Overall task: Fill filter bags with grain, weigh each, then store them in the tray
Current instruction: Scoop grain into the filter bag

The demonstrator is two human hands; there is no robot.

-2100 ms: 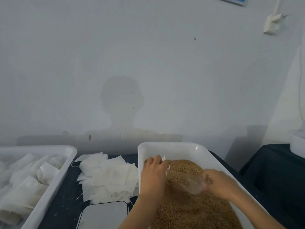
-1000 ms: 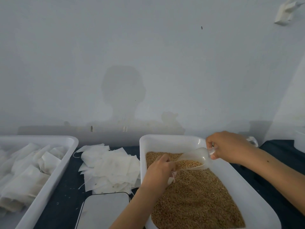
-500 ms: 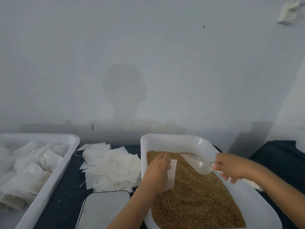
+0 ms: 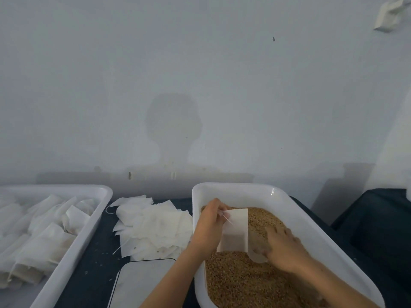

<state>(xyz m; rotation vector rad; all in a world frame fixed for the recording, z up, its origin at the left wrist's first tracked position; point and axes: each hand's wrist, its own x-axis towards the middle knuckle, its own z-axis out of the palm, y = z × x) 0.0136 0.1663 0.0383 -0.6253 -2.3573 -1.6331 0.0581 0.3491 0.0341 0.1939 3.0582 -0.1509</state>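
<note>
**Bag in one hand, scoop down in the grain**

So the left hand [image 4: 208, 226] is up over the far-left part of the grain tub [image 4: 300, 216], pinching the top corner of a white filter bag [image 4: 235, 230] between thumb and curled fingers. The bag hangs pretty much upright, flat side toward the camera, just above the grain [image 4: 244, 283]. There's a thin string at the pinched corner too, near the fingertips.

The right hand [image 4: 283, 250] is low in the tub, right on the grain surface just right of the bag. Its fingers are curled round the handle of a clear plastic scoop [image 4: 256, 254], and the scoop's bowl sits down in the grain under the bag's lower edge. It's a bit blurry there, so I can't tell how much is in it.

Left of the tub, on the dark tabletop [image 4: 95, 270], there's a loose pile of empty bags [image 4: 153, 230], flat and overlapping. At the near edge between the two tubs is a white scale [image 4: 142, 283], nothing on the part I can see. Far left is the white tray [image 4: 73, 252] with a bunch of filled bags [image 4: 40, 241] lying in it, stacked kind of messily.
</note>
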